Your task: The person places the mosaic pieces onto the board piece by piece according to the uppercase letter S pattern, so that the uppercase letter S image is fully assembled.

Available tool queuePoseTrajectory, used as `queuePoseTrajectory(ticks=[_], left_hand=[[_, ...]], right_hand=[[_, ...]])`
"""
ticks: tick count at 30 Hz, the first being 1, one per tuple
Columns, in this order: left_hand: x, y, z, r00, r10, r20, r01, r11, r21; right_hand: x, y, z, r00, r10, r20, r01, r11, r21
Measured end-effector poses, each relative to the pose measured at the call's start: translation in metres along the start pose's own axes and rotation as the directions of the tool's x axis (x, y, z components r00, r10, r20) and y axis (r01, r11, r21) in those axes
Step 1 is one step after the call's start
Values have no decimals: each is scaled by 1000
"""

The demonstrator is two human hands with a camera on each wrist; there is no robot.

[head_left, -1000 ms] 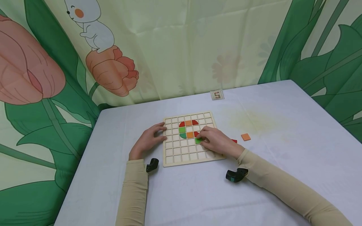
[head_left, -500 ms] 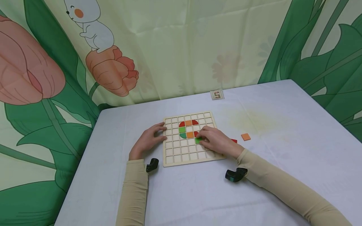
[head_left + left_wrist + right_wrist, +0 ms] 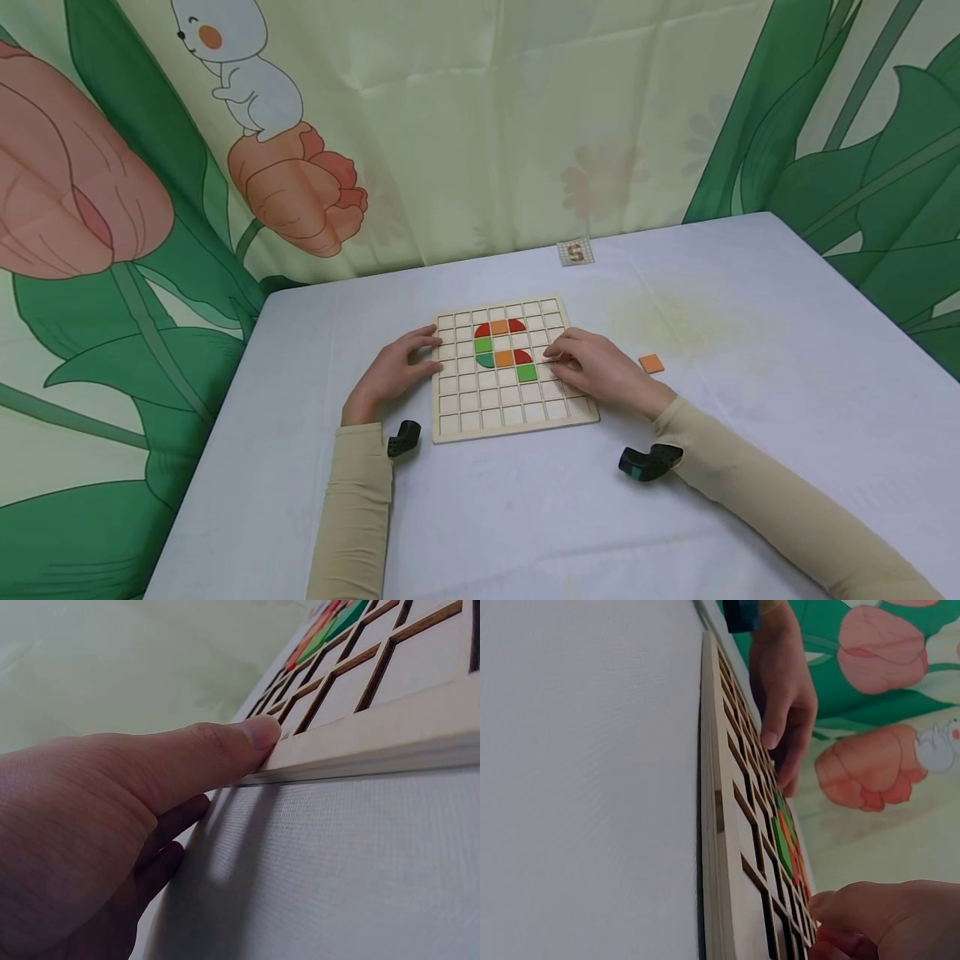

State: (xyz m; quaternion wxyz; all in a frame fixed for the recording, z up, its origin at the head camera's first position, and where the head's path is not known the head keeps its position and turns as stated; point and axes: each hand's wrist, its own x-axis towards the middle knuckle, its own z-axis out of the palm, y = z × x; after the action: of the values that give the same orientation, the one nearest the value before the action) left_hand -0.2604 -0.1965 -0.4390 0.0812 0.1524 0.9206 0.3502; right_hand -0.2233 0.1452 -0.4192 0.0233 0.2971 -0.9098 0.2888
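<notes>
A wooden grid board [image 3: 468, 402] lies on the table, with several red, orange and green tiles set in its squares. Lowest among them sits a light green square tile [image 3: 527, 372], just below a red rounded tile [image 3: 522, 357]. My left hand [image 3: 393, 373] rests against the board's left edge; in the left wrist view its thumb [image 3: 202, 754] touches the rim. Over the board's right side hovers my right hand [image 3: 603, 372], fingers loosely bent, apart from the green tile. I see nothing between its fingers. Beyond its wrist lies a loose orange square tile [image 3: 652, 363].
A small card [image 3: 575, 252] with a grid pattern lies near the table's back edge. Behind the white-covered table [image 3: 510, 517] hangs a printed curtain [image 3: 480, 125]. Black wrist devices [image 3: 649, 462] sit at both cuffs.
My right hand has let go of the light green tile and moved right, uncovering it in its square. It now hides the red piece that showed beside its wrist. The left hand stays put.
</notes>
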Motion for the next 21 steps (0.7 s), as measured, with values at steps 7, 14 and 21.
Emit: queuePoseTrajectory(ticks=[7,14,21], left_hand=[[0,2,0,1000,-8,4,8,1000,4],[-1,1,0,1000,-7,-2,7,1000,7],[0,1,0,1000,2,-2,-2,1000,7]], right_hand=[[-15,18,-16,995,99,-11,-99,995,13],[-32,34,-41,974,225,6,-225,974,36],[-50,49,-61,970,240,35,-241,971,8]])
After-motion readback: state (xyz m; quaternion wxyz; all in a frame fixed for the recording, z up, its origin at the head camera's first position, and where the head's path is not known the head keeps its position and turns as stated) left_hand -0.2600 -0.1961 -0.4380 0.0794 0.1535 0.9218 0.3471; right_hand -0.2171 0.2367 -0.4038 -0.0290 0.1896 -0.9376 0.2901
